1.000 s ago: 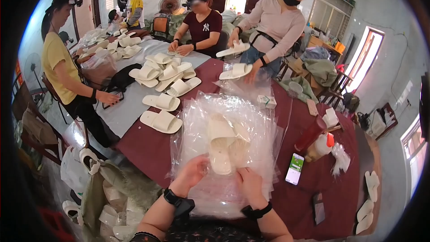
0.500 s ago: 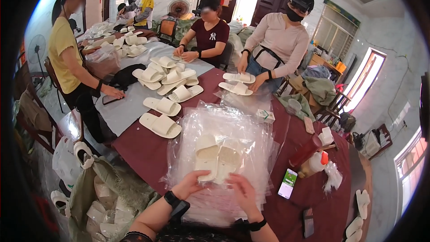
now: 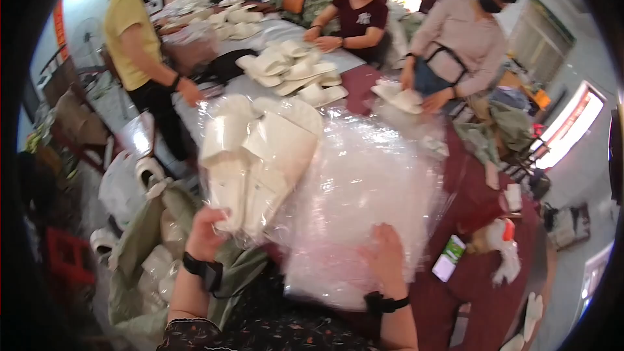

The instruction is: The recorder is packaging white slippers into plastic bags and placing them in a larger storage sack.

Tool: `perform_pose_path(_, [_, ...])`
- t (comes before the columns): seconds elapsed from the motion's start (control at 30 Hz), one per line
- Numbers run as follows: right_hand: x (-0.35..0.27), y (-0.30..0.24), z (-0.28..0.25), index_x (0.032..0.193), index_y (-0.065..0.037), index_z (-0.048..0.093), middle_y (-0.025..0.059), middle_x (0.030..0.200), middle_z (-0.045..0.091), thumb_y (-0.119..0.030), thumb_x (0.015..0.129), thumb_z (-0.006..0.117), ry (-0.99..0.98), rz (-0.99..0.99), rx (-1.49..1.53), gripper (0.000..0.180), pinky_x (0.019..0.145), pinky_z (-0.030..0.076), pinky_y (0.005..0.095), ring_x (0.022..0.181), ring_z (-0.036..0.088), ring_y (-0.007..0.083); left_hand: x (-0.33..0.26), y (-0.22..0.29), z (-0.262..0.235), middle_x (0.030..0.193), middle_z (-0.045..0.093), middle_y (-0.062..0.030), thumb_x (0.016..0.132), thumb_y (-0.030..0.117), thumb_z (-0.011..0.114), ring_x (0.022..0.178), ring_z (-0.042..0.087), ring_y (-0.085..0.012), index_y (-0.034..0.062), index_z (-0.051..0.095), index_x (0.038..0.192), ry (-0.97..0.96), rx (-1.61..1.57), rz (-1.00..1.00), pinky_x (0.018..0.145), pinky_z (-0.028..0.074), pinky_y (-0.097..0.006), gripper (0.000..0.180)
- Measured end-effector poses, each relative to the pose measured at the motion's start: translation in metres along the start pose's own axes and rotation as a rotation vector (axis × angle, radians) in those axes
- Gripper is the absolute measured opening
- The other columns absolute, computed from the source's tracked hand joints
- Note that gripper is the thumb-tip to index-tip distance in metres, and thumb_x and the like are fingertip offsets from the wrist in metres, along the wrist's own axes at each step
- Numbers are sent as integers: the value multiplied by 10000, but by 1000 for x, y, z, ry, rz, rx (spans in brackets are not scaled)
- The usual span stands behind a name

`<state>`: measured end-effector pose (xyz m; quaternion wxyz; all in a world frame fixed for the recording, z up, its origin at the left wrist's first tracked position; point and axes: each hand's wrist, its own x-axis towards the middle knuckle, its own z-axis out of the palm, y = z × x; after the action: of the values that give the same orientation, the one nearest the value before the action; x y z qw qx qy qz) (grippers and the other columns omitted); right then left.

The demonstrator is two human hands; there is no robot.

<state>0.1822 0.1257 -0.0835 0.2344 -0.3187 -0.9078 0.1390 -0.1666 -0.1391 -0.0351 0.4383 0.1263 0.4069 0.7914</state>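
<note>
My left hand [image 3: 207, 233] grips the lower end of a clear plastic bag holding a pair of white slippers [image 3: 255, 156], lifted off the table and tilted up to the left. My right hand [image 3: 388, 261] rests flat on a stack of clear plastic bags [image 3: 364, 195] lying on the dark red table [image 3: 478, 266]. Both wrists wear black bands. The picture is blurred by motion.
Several loose white slippers [image 3: 292, 71] lie on the grey tabletop beyond. Three people work across the table: one in yellow [image 3: 140, 32], one in dark red [image 3: 356, 19], one in pink [image 3: 455, 45]. A phone [image 3: 448, 258] lies at right. A sack of bagged slippers [image 3: 149, 253] stands at left.
The bagged pair was lying on the plastic stack under both hands; my left hand has lifted it up and to the left. My right hand stays on the stack. My view has shifted left.
</note>
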Motion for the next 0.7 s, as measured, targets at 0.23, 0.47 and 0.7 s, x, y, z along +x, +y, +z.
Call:
perform_pose_path(0.23, [2,-7,-16,1354,-6,521,240,1416,466,-287,791,739,-58,89,-26,666,1124,297,482,1339,391,416,-99,147,-105,1101,685,-71,754,55,749,976,644,-169,-22,604,1217,433,771,146,837,512,-319,492])
perform_pose_path(0.47, [2,-16,-8,1369,-16,508,219,1449,429,-247,780,740,-128,139,-10,674,1135,277,487,1361,358,405,-171,111,-233,963,697,-64,701,51,767,813,644,-205,-14,667,1117,730,920,-473,770,516,-363,433])
perform_pose_path(0.7, [1,-14,-4,1379,-29,505,217,1457,422,-244,770,748,-83,181,-13,690,1139,274,489,1369,349,406,-129,0,-281,1116,657,-132,781,88,767,966,637,-296,24,611,1206,864,719,-618,808,525,-468,457])
